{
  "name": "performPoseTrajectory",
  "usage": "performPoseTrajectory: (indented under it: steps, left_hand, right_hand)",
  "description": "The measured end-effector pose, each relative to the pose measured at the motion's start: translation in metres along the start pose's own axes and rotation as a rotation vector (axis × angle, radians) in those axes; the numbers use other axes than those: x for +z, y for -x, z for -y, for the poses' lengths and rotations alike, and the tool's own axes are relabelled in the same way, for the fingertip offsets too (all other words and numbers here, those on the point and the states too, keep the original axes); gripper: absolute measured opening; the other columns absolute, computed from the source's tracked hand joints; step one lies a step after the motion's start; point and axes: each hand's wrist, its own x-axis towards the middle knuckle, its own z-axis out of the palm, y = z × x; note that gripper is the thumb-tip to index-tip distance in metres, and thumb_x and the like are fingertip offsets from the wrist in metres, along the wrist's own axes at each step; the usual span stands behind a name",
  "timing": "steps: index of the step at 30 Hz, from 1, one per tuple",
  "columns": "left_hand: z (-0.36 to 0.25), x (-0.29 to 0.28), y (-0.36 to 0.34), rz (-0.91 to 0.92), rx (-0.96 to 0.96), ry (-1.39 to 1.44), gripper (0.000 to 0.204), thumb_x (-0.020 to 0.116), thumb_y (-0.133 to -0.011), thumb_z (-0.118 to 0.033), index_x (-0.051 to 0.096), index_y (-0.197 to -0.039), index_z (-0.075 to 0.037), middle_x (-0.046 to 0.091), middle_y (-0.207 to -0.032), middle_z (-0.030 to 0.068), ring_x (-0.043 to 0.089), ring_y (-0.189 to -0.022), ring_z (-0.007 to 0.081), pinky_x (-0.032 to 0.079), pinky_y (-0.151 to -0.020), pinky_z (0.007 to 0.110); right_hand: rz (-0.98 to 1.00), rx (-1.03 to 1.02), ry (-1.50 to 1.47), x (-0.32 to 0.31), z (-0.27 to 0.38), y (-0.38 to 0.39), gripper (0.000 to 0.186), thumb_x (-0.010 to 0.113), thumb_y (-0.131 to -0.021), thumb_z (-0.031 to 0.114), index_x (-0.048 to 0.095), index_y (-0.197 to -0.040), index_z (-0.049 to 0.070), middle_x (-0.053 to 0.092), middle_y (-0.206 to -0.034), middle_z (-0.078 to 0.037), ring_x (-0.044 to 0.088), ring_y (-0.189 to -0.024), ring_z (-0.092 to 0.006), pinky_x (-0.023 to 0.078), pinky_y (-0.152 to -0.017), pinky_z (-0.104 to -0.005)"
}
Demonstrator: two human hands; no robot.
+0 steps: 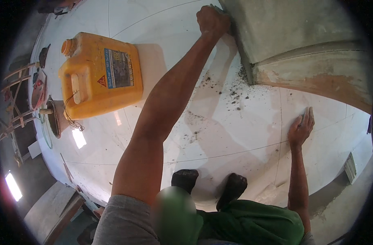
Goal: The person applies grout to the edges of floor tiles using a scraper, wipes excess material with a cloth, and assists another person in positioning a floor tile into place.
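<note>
My left hand [213,21] reaches far out along the foot of a grey plastered block [296,28]. Its fingers are closed in a fist against the block's bottom edge. A small dark tip shows beyond the knuckles, but what the fist holds is hidden. Loose grey crumbs of mortar [235,96] lie scattered on the white tiled floor [251,130] near the block's corner. My right hand [301,127] rests low over the tiles at the right, its fingers stretched out. Between thumb and fingers is a small greyish patch I cannot make out.
A yellow plastic jerrycan [101,77] stands on the tiles left of my left arm. Beyond it are a bucket lying on its side [56,116] and a wooden frame [19,102]. The block's curved lower edge [317,92] runs off to the right. My dark-covered feet [185,179] are below.
</note>
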Motion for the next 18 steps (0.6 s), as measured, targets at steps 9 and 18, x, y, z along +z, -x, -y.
performPoseTrajectory:
  steps: [9, 18]
  left_hand:
    - [0.013, 0.009, 0.019, -0.023, -0.099, 0.133, 0.028, 0.079, -0.076, -0.015, 0.072, -0.074, 0.012, 0.077, -0.085, 0.0298, 0.079, -0.089, 0.0445, 0.063, -0.086, 0.05]
    - [0.023, 0.009, 0.043, 0.001, 0.0, 0.037, 0.02, 0.071, -0.08, -0.01, 0.074, -0.075, 0.009, 0.075, -0.081, 0.0299, 0.079, -0.084, 0.0433, 0.062, -0.082, 0.051]
  right_hand:
    - [-0.015, 0.016, -0.02, 0.002, -0.002, 0.001, 0.05, 0.053, -0.108, 0.018, 0.054, -0.154, -0.003, 0.052, -0.161, -0.025, 0.048, -0.147, -0.0442, 0.037, -0.123, -0.0541]
    - [-0.012, 0.028, -0.015, 0.002, 0.002, 0.001, 0.051, 0.052, -0.107, 0.017, 0.055, -0.154, -0.003, 0.051, -0.162, -0.023, 0.048, -0.147, -0.0439, 0.037, -0.124, -0.0538]
